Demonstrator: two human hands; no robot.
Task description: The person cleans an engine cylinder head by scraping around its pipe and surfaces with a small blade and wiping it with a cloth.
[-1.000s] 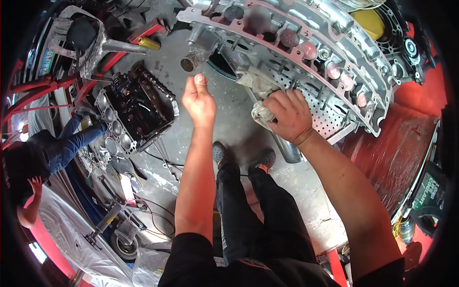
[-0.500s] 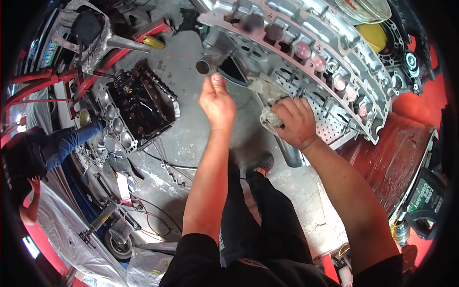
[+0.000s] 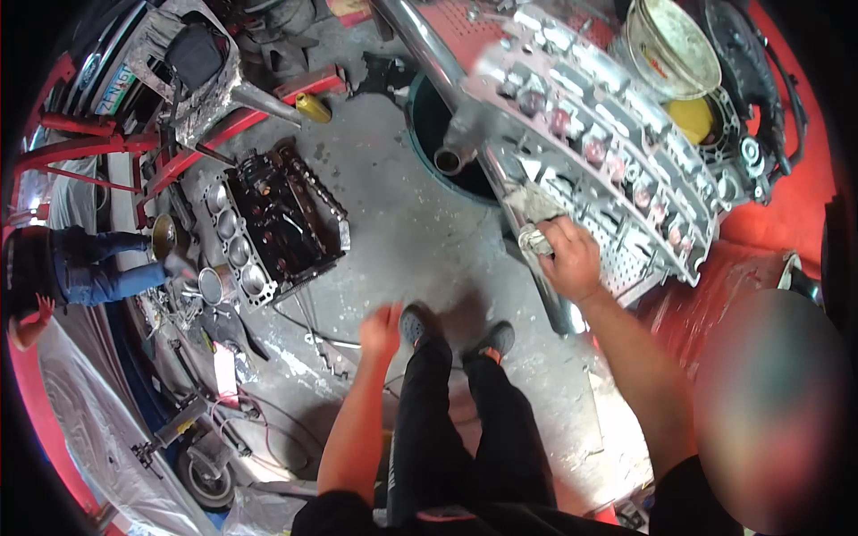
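My right hand (image 3: 572, 261) is closed on a crumpled, greyish rag (image 3: 534, 239) at the near edge of a perforated metal stand (image 3: 617, 268). On that stand lies a large silver cylinder head (image 3: 594, 116) with a row of round ports. A short metal pipe outlet (image 3: 450, 159) juts from the stand side, above a dark green tub (image 3: 424, 112). My left hand (image 3: 382, 329) hangs low over the floor, away from the stand and near my shoe. Its fingers are blurred, and I see nothing in it.
An engine block (image 3: 277, 219) lies on the concrete floor to the left, with loose parts beside it. Red steel legs (image 3: 259, 112) and a dirty chair (image 3: 192, 62) stand behind. Another person (image 3: 89, 268) is at far left. A bucket (image 3: 675, 49) sits at back right.
My left hand has dropped from near the pipe outlet down toward my body. My right hand still holds the rag, slightly lower. The view has shifted, showing more of the green tub.
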